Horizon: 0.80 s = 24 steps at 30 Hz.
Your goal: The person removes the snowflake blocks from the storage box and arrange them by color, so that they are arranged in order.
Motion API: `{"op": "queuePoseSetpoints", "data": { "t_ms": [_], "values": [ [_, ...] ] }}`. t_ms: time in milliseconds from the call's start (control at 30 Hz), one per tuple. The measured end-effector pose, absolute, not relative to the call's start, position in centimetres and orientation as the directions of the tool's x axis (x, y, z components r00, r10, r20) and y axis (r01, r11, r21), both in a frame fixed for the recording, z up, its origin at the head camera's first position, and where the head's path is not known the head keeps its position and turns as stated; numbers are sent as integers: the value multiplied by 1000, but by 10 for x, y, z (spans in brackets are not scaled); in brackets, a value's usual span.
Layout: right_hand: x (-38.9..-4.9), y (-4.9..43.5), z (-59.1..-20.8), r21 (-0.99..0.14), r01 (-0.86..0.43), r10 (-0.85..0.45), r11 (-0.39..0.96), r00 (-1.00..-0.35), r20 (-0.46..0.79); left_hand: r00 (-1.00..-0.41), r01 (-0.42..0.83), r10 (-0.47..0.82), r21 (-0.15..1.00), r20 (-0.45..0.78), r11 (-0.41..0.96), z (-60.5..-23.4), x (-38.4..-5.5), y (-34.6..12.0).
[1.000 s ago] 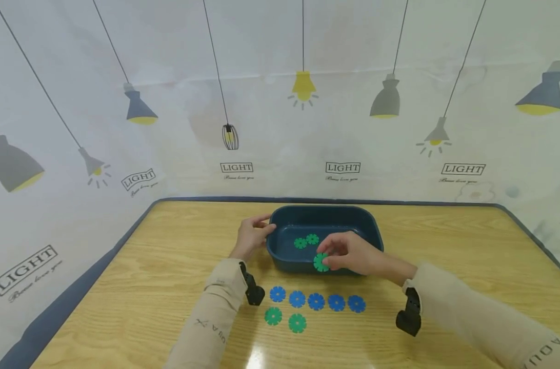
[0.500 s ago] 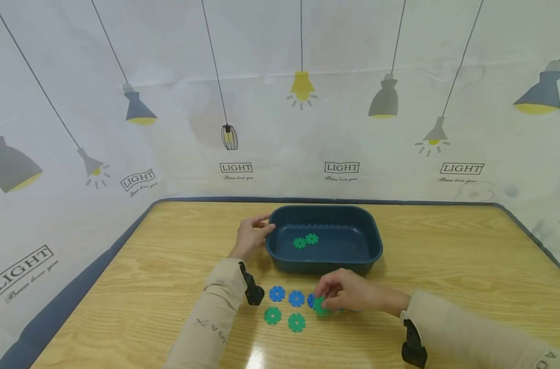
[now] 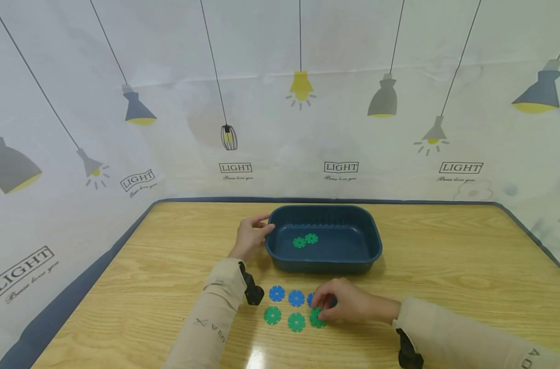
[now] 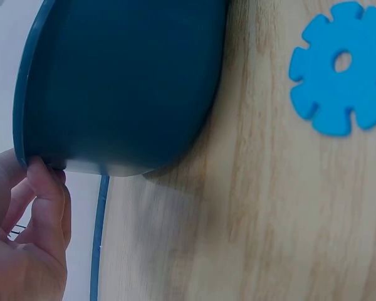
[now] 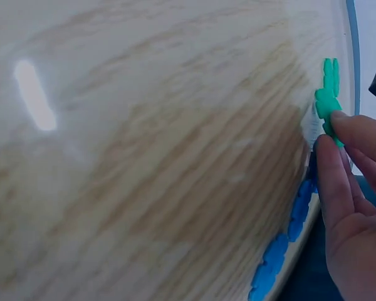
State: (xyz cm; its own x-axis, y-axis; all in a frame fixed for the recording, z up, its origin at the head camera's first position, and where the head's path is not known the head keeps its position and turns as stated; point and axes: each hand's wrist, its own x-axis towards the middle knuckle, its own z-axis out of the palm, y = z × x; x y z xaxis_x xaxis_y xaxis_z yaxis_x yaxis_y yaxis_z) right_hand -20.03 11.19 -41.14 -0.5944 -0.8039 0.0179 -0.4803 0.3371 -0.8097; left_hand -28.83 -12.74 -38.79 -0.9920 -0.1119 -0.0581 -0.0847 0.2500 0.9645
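My left hand (image 3: 250, 237) grips the left rim of a dark blue plastic basin (image 3: 323, 267), thumb over the edge. In the left wrist view, the fingertips (image 4: 47, 188) pinch that rim. My right hand (image 3: 349, 301) pinches a green notched plastic disc (image 3: 316, 319) low at the table, at the right end of a short green row. Two other green discs (image 3: 296, 322) lie flat to its left. Behind them runs a row of blue notched discs (image 3: 277, 293), its right part hidden by my right hand. Two green discs (image 3: 299, 243) lie inside the basin.
The wooden table (image 3: 446, 246) has a dark blue edge (image 3: 446, 203) at the back. A white wall covering (image 3: 271, 113) printed with lamps stands behind and at the sides. Black wrist cameras (image 3: 254, 293) sit on both sleeves.
My right hand has come from over the basin's front rim down toward me to the table, carrying the green disc to the end of the green row. The left hand stays on the rim.
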Motion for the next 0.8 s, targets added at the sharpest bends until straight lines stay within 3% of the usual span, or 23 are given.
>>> {"op": "queuePoseSetpoints", "data": {
  "t_ms": [300, 800],
  "values": [
    [-198, 110, -410, -760, -546, -819, 353, -573, 31, -993, -79, -108, 966, -54, 246, -387, -287, -128],
    [-195, 112, -410, -772, -534, -812, 344, -582, 41, -992, -94, -109, 966, -69, 243, -389, -290, -128]
  ]
}}
